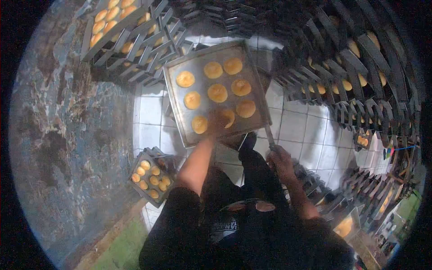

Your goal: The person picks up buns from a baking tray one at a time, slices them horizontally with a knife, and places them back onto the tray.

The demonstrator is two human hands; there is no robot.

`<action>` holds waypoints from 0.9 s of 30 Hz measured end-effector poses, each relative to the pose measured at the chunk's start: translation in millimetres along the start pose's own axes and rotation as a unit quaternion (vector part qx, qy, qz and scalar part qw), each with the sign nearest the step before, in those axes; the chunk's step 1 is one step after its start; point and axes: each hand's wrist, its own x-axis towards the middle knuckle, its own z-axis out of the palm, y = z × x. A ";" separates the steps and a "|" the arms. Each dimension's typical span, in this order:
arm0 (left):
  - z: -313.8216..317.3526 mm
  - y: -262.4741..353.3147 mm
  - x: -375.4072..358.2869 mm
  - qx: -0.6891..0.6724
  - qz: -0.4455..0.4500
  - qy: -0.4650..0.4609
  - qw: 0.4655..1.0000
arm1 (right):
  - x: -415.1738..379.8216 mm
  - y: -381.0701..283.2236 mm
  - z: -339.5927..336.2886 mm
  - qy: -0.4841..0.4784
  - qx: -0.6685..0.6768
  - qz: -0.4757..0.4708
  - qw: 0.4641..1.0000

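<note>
A square metal baking tray with several round golden buns in loose rows lies in front of me. My left hand reaches over its near edge and overlaps a bun there, of which a crescent shows beside the fingers. Those fingers are dark and blurred. To the right of the tray, my right hand is closed around the handle of a long narrow tool, whose thin end points up along the tray's right edge; its exact kind is unclear.
Stacked trays of buns stand at upper left, with a smaller-looking stack at lower left. Tall tray stacks line the right side, and more trays are at lower right. A worn wall runs along the left of the tiled floor.
</note>
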 end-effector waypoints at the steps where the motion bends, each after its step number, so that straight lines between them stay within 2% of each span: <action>1: -25.6 -3.9 -18.2 0.073 -0.038 -0.027 0.996 | -2.8 -2.2 18.3 0.001 0.032 0.014 0.999; 2: -51.8 -5.7 -34.1 0.145 -0.075 -0.053 0.985 | -4.4 -5.5 36.5 0.002 0.064 0.027 0.998; 3: -14.0 70.8 32.6 0.121 -0.044 -0.017 0.992 | 23.0 -3.9 -47.0 0.032 0.034 -0.007 0.999; 4: -14.4 92.6 25.6 0.152 0.001 -0.021 0.988 | 16.7 -2.0 -53.6 0.046 0.075 -0.006 0.996; 5: -21.6 101.5 12.0 0.192 0.040 -0.030 0.980 | 10.8 -2.0 -48.2 0.053 0.123 -0.003 0.991; 6: -16.1 88.2 -2.3 0.201 0.038 -0.037 0.978 | 3.4 -16.7 -39.9 0.049 0.133 0.001 0.990; 8: 11.6 62.1 -2.7 -0.046 -0.108 -0.024 0.993 | -4.9 -62.2 -43.1 0.027 0.041 -0.003 0.999; 9: 3.8 64.9 -1.7 -0.046 -0.102 -0.018 0.994 | -0.9 -60.5 -39.9 0.030 0.040 -0.010 0.999; 10: -13.3 72.2 -1.1 -0.057 -0.039 0.010 0.998 | 8.9 -53.8 -31.8 0.022 0.066 -0.015 0.997; 12: -56.3 85.9 -11.7 -0.059 0.021 0.052 0.997 | 22.5 -50.7 -6.2 0.003 0.090 -0.031 0.995; 13: -89.4 109.5 -14.6 -0.348 -0.098 0.070 0.930 | 28.3 -58.6 10.2 0.008 0.077 -0.079 0.994; 14: -109.6 117.7 -12.7 -0.482 -0.139 0.070 0.862 | 33.5 -67.2 25.0 0.015 0.064 -0.129 0.989; 15: -129.4 125.6 -10.5 -0.604 -0.181 0.085 0.772 | 37.5 -72.6 39.5 0.014 0.064 -0.145 0.987; 17: -156.5 125.3 -1.2 -0.720 -0.084 0.109 0.680 | 43.8 -87.5 64.2 0.051 -0.008 -0.176 0.983; 18: -182.4 140.4 -2.6 -0.767 -0.132 0.114 0.618 | 29.5 -113.3 70.6 0.036 0.028 -0.152 0.987; 19: -194.4 130.3 2.4 -0.766 -0.120 0.119 0.620 | 22.2 -126.8 76.3 0.034 0.027 -0.165 0.985; 21: -223.8 120.0 10.9 -0.803 -0.086 0.114 0.578 | 15.6 -147.2 88.3 0.051 -0.033 -0.220 0.974; 23: -244.3 125.3 11.1 -0.799 -0.056 0.128 0.585 | 11.9 -159.1 101.0 0.054 -0.037 -0.247 0.967; 25: -263.5 128.7 12.3 -0.792 -0.065 0.146 0.589 | 3.3 -174.2 106.4 0.051 -0.050 -0.304 0.950; 27: -275.7 132.2 9.7 -0.789 -0.049 0.152 0.594 | -6.1 -186.2 108.9 0.040 -0.056 -0.280 0.958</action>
